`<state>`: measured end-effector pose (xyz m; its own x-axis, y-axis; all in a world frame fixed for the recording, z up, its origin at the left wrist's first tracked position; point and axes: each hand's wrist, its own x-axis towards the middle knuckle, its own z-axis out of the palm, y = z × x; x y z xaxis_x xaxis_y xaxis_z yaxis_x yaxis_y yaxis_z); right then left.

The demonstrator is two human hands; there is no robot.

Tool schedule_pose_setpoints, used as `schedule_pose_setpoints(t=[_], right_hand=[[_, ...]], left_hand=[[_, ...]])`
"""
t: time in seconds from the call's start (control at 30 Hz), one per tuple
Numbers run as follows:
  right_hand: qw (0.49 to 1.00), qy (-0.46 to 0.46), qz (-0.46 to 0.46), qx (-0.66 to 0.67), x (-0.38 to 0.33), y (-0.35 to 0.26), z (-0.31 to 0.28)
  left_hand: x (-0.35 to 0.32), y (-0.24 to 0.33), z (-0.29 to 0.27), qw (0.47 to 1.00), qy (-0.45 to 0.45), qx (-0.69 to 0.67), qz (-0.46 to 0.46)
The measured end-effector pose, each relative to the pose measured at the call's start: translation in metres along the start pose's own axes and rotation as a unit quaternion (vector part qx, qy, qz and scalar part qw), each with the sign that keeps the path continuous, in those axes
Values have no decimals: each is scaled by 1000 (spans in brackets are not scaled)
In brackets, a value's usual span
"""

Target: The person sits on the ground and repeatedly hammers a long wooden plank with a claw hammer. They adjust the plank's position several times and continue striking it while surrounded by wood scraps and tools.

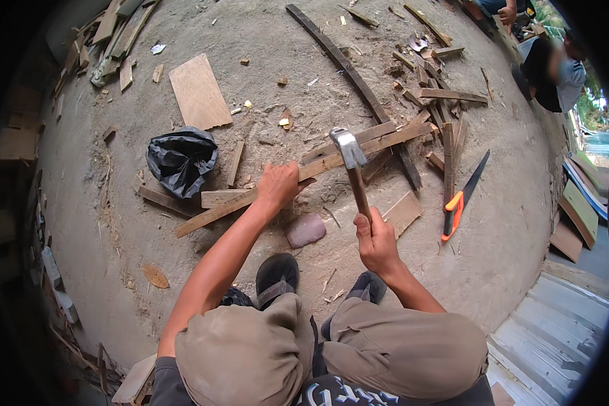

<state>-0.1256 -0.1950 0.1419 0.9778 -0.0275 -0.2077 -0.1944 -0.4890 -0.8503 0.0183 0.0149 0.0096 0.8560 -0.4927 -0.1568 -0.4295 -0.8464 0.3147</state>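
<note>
Head view
Left hand: the left hand (277,186) is laid on a long wooden slat (304,172), fingers curled over its far edge and clenched on it, thumb stretched out to the right along the wood.
Slat: the long wooden slat is seen lying slantwise on the sandy ground (115,203), low at the left and rising to the right, its right end resting among a heap of wood scraps (440,101).
Right hand: the right hand (375,240) is wrapped tight around the lower end of a wooden handle; no gap is seen between the fingers.
Hammer: the hammer (353,169) is held upright, its metal head (347,147) placed above the slat, just right of the left hand.
Stone: a flat reddish stone (306,230) is seen on the ground between the two hands, near the black shoes (277,274).
Saw: an orange-handled handsaw (463,196) is left lying to the right, well apart from the hammer.
Bag: a black plastic bag (181,159) is seen left of the slat.
</note>
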Motion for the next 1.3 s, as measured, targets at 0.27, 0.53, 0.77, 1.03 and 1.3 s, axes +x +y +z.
schedule_pose_setpoints(t=[0.27,0.53,0.77,1.03,1.3], right_hand=[[989,-84,107,-61,20,1,0],[999,-22,-31,-1,10,-25,-8],[998,25,62,0,-10,21,-1],[999,0,5,-44,5,28,21],[997,-29,-57,51,13,-53,-23]], left_hand=[[5,5,-2,1000,5,15,-8],[0,5,0,1000,-1,8,-11],[-1,3,3,1000,-1,-11,-21],[3,3,2,1000,21,-10,-9],[0,2,0,1000,-9,-5,-28]])
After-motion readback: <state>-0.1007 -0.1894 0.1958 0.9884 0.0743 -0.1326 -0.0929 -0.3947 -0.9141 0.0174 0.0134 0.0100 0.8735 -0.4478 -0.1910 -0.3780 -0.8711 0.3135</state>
